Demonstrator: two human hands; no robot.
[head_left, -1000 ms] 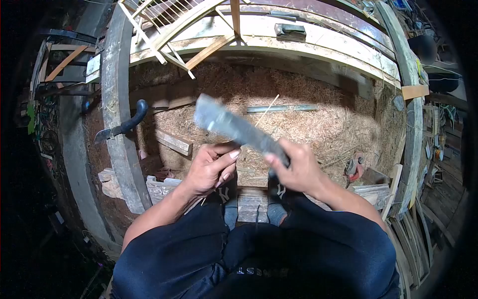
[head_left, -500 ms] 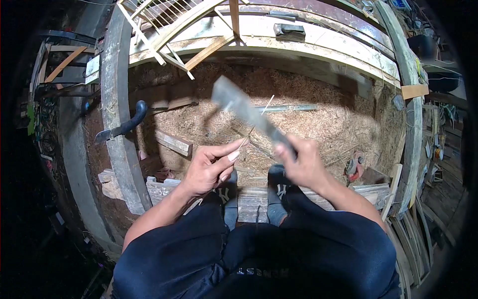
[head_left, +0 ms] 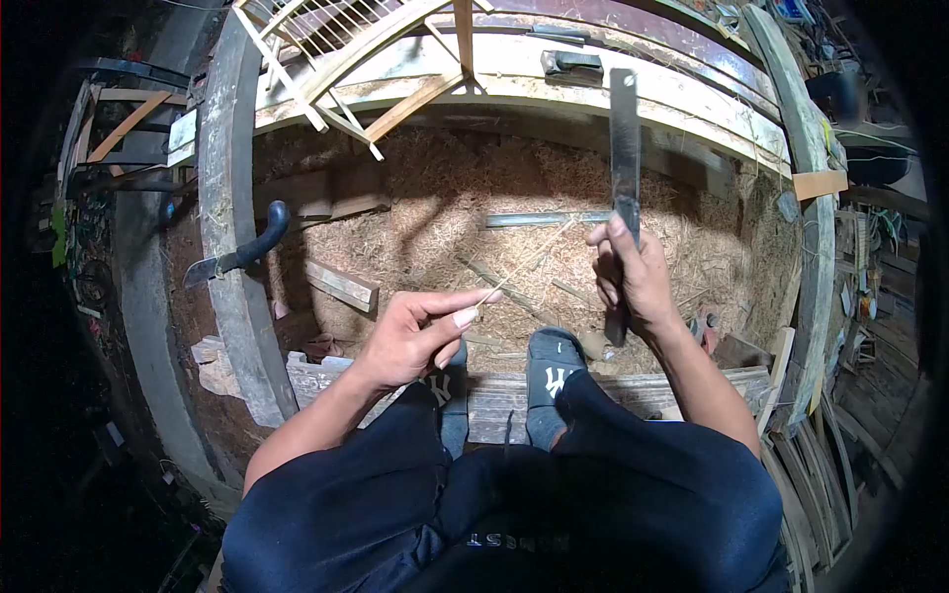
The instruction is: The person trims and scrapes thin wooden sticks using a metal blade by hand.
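Pinched between the thumb and fingers of my left hand (head_left: pixel 407 338) is a thin pale stick (head_left: pixel 535 257), slanting up and to the right. My right hand (head_left: pixel 641 277) is closed around a long knife (head_left: pixel 625 138). Its flat, dark blade points away from me, nearly upright in the view, with a small hole near the squared end. The knife's dark lower end shows below my fist. The stick's far tip lies close to my right fingers; I cannot tell if they touch it.
Wood shavings (head_left: pixel 445 212) cover the ground ahead, with a wood block (head_left: pixel 341 287) on the left. A curved-handled blade (head_left: pixel 262 242) rests on the left beam (head_left: pixel 232 148). On the far plank (head_left: pixel 682 94) are a slatted wooden frame (head_left: pixel 415 104) and a dark block-like tool (head_left: pixel 572 65).
The knife has swung from leaning left across the stick to standing nearly upright on the right, with my right hand shifted right and up. The stick now tilts lower; my left hand stays nearly put.
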